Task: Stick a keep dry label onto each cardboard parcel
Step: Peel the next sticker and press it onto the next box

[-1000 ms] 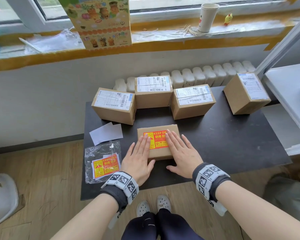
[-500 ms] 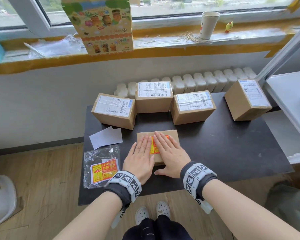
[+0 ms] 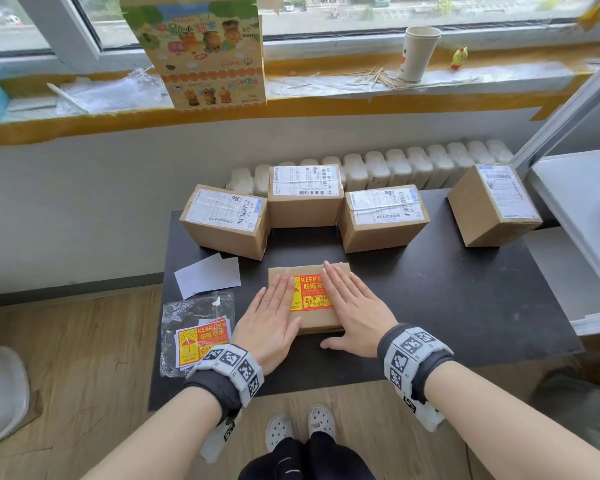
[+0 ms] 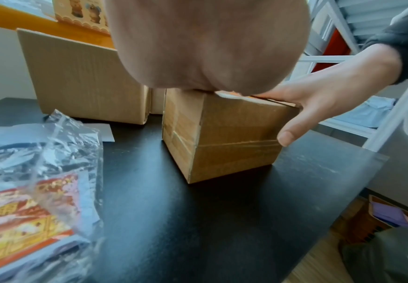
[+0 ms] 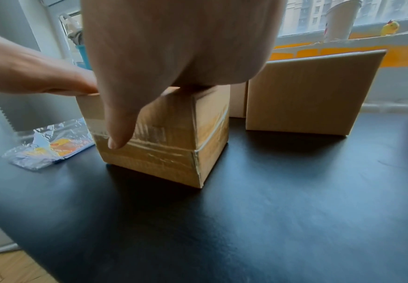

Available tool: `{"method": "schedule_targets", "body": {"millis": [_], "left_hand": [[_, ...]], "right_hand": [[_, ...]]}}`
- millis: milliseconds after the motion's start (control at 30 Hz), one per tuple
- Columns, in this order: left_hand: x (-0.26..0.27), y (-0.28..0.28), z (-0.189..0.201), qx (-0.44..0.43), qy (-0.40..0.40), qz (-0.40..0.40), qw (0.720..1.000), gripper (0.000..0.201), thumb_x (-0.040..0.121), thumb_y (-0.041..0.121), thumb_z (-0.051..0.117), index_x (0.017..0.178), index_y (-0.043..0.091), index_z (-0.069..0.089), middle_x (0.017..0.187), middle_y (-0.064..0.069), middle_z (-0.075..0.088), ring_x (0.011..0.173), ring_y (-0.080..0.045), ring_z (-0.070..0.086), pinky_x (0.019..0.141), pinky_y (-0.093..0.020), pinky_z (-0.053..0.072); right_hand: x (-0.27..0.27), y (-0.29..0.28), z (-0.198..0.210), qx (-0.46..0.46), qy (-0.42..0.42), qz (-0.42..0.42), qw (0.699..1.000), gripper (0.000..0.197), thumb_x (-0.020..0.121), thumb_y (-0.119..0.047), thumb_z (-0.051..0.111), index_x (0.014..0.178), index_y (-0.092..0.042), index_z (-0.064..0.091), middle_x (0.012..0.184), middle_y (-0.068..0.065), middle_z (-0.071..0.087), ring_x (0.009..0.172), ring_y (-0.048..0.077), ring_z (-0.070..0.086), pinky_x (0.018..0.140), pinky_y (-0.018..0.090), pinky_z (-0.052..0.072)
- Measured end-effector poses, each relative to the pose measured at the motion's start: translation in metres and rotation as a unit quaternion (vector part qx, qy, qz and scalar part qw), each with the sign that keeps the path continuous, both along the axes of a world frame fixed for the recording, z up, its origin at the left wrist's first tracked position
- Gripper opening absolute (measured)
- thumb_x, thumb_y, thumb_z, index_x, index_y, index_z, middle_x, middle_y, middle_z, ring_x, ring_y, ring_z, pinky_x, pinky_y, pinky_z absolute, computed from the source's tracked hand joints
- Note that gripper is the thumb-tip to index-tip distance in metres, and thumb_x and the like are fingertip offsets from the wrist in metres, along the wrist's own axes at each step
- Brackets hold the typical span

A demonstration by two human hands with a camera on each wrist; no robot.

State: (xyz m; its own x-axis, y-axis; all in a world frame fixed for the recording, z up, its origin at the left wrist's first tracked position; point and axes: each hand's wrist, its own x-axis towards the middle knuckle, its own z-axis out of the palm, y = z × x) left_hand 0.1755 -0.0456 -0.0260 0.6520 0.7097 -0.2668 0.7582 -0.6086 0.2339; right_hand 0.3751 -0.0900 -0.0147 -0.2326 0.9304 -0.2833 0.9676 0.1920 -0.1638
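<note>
Black table [image 3: 430, 306] under window: left hand [image 3: 269, 315], right hand [image 3: 352, 308] flat, fingers straight, gripping nothing, pressing keep dry label [image 3: 312, 293] onto front parcel [image 3: 321, 320], likely to seat adhesive.

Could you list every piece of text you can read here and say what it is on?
"KEEP D", cut off by the right hand: keep dry label on the near parcel.
"KEEP DRY": labels in the plastic bag.
Shipping labels on the four far parcels: too small to read.
Cartoon box on the sill: blurred.
</note>
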Motion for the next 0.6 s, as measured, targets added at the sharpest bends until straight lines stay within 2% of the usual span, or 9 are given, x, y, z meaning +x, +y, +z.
{"method": "schedule_targets", "body": {"millis": [67, 133, 200, 267, 367, 467, 533, 600], "left_hand": [[-0.009, -0.009, 0.000, 0.015, -0.005, -0.014, 1.000, 0.067, 0.094, 0.049, 0.009, 0.147, 0.016, -0.015, 0.152, 0.004, -0.025, 0.143, -0.011, -0.017, 0.115, -0.023, -0.014], [-0.017, -0.020, 0.003, 0.017, 0.026, -0.028, 0.999, 0.067, 0.095, 0.048, 0.024, 0.149, 0.010, 0.013, 0.157, -0.004, 0.007, 0.145, -0.016, 0.014, 0.114, -0.026, -0.001], [-0.021, -0.024, 0.000, 0.022, 0.047, -0.046, 0.998, 0.067, 0.093, 0.049, 0.033, 0.146, 0.009, 0.028, 0.154, -0.006, 0.026, 0.140, -0.015, 0.030, 0.112, -0.027, 0.006], [-0.023, -0.022, -0.001, 0.023, 0.041, -0.053, 0.997, 0.068, 0.091, 0.050, 0.035, 0.146, 0.010, 0.029, 0.153, -0.005, 0.029, 0.139, -0.015, 0.031, 0.112, -0.028, 0.010], [-0.026, -0.020, -0.005, 0.029, 0.040, -0.056, 0.997, 0.069, 0.091, 0.050, 0.033, 0.148, 0.012, 0.023, 0.155, -0.004, 0.023, 0.140, -0.014, 0.028, 0.117, -0.029, 0.020], [-0.028, -0.021, -0.001, 0.010, 0.044, -0.045, 0.998, 0.069, 0.090, 0.048, 0.033, 0.147, 0.012, 0.026, 0.154, -0.004, 0.025, 0.139, -0.013, 0.031, 0.111, -0.028, 0.033], [-0.028, -0.021, 0.000, 0.017, 0.036, -0.030, 0.999, 0.068, 0.091, 0.048, 0.033, 0.147, 0.010, 0.027, 0.153, -0.004, 0.026, 0.138, -0.014, 0.031, 0.114, -0.025, 0.025], [-0.025, -0.021, 0.003, 0.030, 0.019, -0.009, 0.999, 0.066, 0.095, 0.047, 0.026, 0.149, 0.009, 0.018, 0.156, -0.006, 0.016, 0.142, -0.018, 0.021, 0.113, -0.026, 0.009]], "right_hand": [[0.002, -0.009, 0.001, -0.001, -0.008, 0.031, 0.999, 0.115, 0.078, -0.068, 0.051, 0.144, -0.017, -0.028, 0.152, -0.001, -0.031, 0.141, 0.012, -0.025, 0.117, 0.030, -0.012], [0.001, -0.017, 0.001, -0.005, -0.015, 0.066, 0.998, 0.113, 0.079, -0.067, 0.051, 0.145, -0.017, -0.025, 0.154, -0.002, -0.027, 0.142, 0.013, -0.024, 0.117, 0.031, -0.014], [-0.003, -0.019, 0.001, -0.007, -0.024, 0.091, 0.996, 0.110, 0.080, -0.065, 0.052, 0.146, -0.017, -0.022, 0.154, -0.002, -0.026, 0.141, 0.014, -0.024, 0.114, 0.032, -0.016], [-0.007, -0.018, 0.000, -0.001, -0.027, 0.101, 0.994, 0.108, 0.082, -0.063, 0.052, 0.147, -0.017, -0.021, 0.153, -0.003, -0.026, 0.140, 0.013, -0.024, 0.111, 0.034, -0.019], [-0.004, -0.020, 0.000, 0.000, -0.026, 0.093, 0.995, 0.104, 0.085, -0.061, 0.050, 0.146, -0.019, -0.024, 0.152, -0.005, -0.029, 0.140, 0.011, -0.026, 0.110, 0.031, -0.019], [0.012, -0.028, 0.002, -0.006, -0.022, 0.064, 0.998, 0.104, 0.085, -0.060, 0.049, 0.145, -0.020, -0.026, 0.149, -0.007, -0.031, 0.139, 0.010, -0.024, 0.110, 0.029, -0.018], [0.019, -0.029, 0.005, -0.011, -0.024, 0.059, 0.998, 0.104, 0.085, -0.064, 0.046, 0.145, -0.019, -0.026, 0.149, -0.007, -0.031, 0.139, 0.010, -0.025, 0.109, 0.029, -0.021], [0.019, -0.026, 0.008, -0.016, -0.019, 0.052, 0.998, 0.106, 0.083, -0.069, 0.043, 0.144, -0.019, -0.028, 0.149, -0.006, -0.033, 0.138, 0.010, -0.028, 0.109, 0.028, -0.022]]}}
